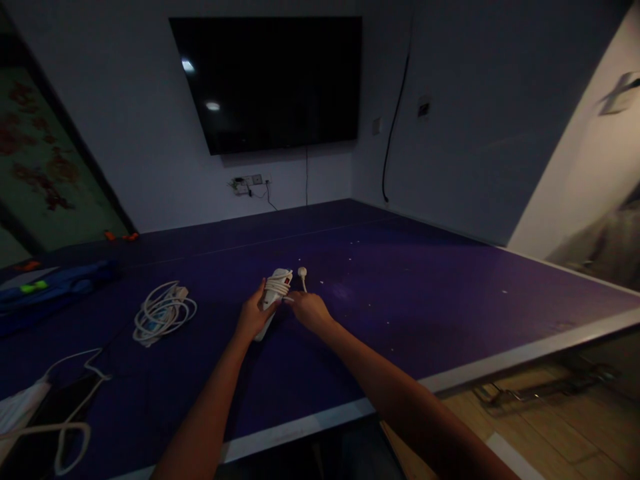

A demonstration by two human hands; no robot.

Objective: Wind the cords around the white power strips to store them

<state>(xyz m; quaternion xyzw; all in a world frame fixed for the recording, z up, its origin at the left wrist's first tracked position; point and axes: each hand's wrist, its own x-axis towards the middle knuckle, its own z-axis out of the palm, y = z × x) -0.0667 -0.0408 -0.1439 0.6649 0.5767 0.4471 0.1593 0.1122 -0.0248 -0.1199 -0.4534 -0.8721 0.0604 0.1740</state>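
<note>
My left hand [253, 315] grips a white power strip [270, 298] around its middle, tilted above the purple tabletop [320, 360]. White cord is wound several times around the strip's far end, beside a small red switch. My right hand [310, 311] is closed on the loose length of the power cord [289, 299], just right of the strip. Past my right fingers, the cord's end with its round white plug [302, 272] points away from me. My right fingertips are partly hidden.
Left of my hands lies a coiled white cable [165, 313]. Farther left are a blue cloth [60, 287] and another white strip with a cord [23, 407]. Small white scraps dot the table. A television [280, 83] hangs on the wall above sockets [255, 180].
</note>
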